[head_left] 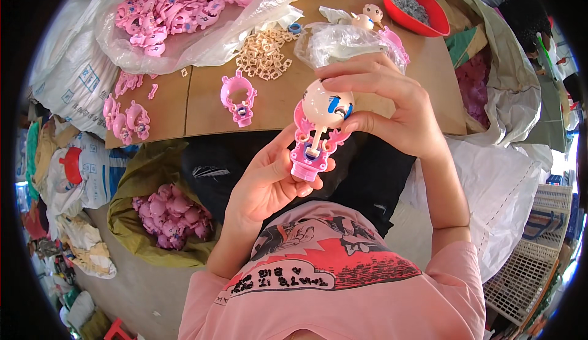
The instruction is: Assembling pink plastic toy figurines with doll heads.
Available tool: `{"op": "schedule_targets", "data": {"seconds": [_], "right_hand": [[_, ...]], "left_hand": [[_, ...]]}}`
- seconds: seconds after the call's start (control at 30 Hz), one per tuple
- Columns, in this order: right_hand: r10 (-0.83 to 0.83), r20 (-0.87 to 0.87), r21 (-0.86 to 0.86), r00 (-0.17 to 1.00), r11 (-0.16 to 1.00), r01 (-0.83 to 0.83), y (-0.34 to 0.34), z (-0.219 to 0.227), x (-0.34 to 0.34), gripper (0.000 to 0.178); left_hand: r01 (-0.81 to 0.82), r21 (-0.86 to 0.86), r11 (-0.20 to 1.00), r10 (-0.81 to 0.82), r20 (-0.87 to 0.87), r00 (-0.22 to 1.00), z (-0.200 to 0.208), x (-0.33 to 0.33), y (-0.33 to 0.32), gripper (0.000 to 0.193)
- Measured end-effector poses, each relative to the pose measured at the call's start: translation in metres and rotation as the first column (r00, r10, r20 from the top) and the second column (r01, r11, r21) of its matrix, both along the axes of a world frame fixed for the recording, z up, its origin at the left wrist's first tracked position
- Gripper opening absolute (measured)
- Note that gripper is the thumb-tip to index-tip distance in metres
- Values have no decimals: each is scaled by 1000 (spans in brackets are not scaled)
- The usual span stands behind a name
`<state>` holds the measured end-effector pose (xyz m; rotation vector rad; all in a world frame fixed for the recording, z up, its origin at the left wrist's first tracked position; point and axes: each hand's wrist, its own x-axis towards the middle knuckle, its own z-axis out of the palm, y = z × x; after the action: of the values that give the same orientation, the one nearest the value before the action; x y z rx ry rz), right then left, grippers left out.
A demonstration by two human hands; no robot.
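Note:
My left hand (267,178) grips a pink plastic toy body (308,161) by its lower end, above my lap. A cream ball head (324,104) with a crying face in blue paint sits at the top of the body, on a pale stem. The fingers and thumb of my right hand (386,98) are closed round this head from above and the right. On the table edge to the left stands a similar pink ring-shaped part (237,98). Several more pink parts (127,119) lie at the table's left corner.
A clear bag of pink parts (190,12) fills the far left of the brown table (177,110). Beside it lies a pile of small cream pieces (264,53). A red scoop (438,28) holds grey bits. An olive sack (138,211) with pink pieces stands on the floor.

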<state>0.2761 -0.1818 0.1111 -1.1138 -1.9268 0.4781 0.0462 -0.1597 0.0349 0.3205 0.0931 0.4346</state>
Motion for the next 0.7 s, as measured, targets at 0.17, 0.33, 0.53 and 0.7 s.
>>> {"op": "schedule_targets", "data": {"seconds": [0.17, 0.33, 0.53, 0.7], "right_hand": [[-14, 6, -11, 1000, 1000, 14, 0, 1, 0, 44], [-12, -18, -20, 1000, 1000, 12, -1, 0, -1, 44], [-10, 0, -23, 1000, 1000, 10, -1, 1, -2, 45], [-4, 27, -9, 1000, 1000, 4, -1, 0, -1, 44]], "left_hand": [[-6, -24, 1000, 6, 6, 1000, 1, 0, -1, 72], [-10, -36, 999, 11, 13, 1000, 2, 1, -2, 71], [-8, -47, 999, 9, 29, 1000, -2, 0, -2, 69], [-78, -12, 997, 77, -39, 996, -1, 2, -3, 69]]}}
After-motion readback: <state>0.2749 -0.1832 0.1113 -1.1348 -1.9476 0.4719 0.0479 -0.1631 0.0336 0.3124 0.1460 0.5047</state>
